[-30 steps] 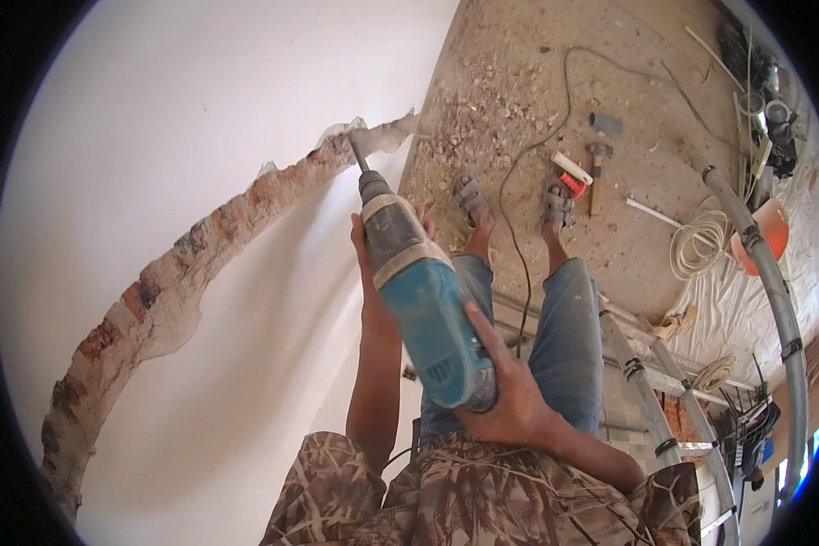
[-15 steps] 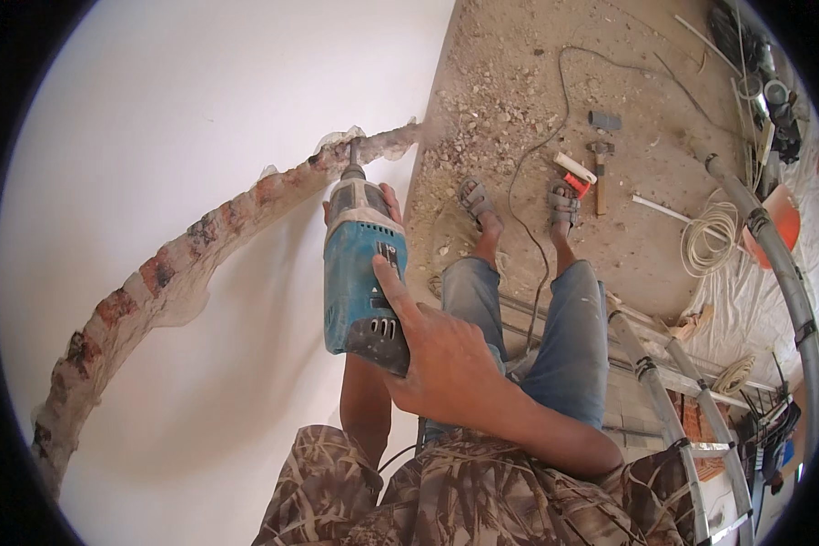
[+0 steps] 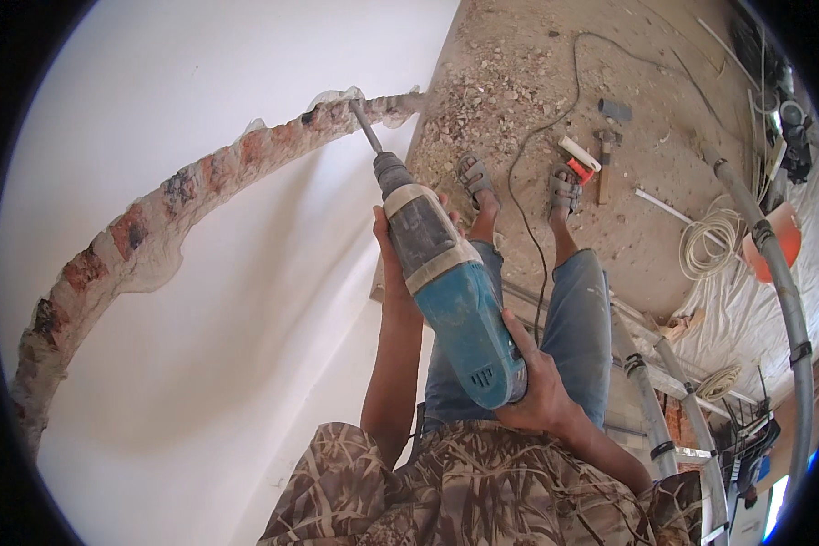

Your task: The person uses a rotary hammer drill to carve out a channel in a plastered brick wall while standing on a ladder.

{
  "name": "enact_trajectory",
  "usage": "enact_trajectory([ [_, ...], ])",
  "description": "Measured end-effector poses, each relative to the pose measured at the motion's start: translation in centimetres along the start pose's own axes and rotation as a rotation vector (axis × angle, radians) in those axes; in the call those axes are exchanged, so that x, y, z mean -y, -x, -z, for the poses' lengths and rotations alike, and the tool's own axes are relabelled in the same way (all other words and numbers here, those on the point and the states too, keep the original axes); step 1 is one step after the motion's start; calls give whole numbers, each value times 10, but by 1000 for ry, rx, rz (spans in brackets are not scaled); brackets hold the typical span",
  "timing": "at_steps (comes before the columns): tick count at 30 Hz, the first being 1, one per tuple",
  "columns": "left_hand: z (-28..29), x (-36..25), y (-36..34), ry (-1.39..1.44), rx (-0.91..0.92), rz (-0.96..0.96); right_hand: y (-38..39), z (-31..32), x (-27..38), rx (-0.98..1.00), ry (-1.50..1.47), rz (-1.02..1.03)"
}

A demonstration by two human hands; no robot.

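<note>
Grip of the left hand (image 3: pixel 390 259) is wrapped around the front housing of the blue power drill (image 3: pixel 455 291) at frame centre, while the right hand (image 3: pixel 546 391) is closed about its rear end, partly hidden. Compared with half a second ago, the drill has been swung from nearly upright to a slant, its long axis running from lower right to upper left, its bit (image 3: pixel 367 127) pointed at the broken groove (image 3: pixel 155 223). Below the groove, room is offered along the white wall (image 3: pixel 200 355); the lower right is bounded by a ladder (image 3: pixel 648 407).
</note>
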State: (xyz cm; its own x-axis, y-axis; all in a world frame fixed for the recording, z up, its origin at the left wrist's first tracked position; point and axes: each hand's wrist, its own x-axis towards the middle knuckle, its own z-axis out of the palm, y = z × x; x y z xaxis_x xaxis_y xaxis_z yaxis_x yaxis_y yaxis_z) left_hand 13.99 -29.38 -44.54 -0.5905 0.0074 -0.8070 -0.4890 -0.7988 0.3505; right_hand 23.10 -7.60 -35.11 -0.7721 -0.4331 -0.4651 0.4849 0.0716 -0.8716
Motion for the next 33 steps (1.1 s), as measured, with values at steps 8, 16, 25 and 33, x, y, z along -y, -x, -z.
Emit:
enact_trajectory([
  [8, 44, -34, -21, 184, 187, 75, -21, -38, 12, 71, 70, -79],
  [16, 49, -66, -26, 315, 174, 175, -52, -65, 56, 101, 171, -122],
  [25, 4, -114, -39, 474, 85, 292, -107, -46, 128, 18, 97, -125],
  [33, 23, -82, -48, 289, 372, 356, -87, -26, 77, -57, -9, -146],
])
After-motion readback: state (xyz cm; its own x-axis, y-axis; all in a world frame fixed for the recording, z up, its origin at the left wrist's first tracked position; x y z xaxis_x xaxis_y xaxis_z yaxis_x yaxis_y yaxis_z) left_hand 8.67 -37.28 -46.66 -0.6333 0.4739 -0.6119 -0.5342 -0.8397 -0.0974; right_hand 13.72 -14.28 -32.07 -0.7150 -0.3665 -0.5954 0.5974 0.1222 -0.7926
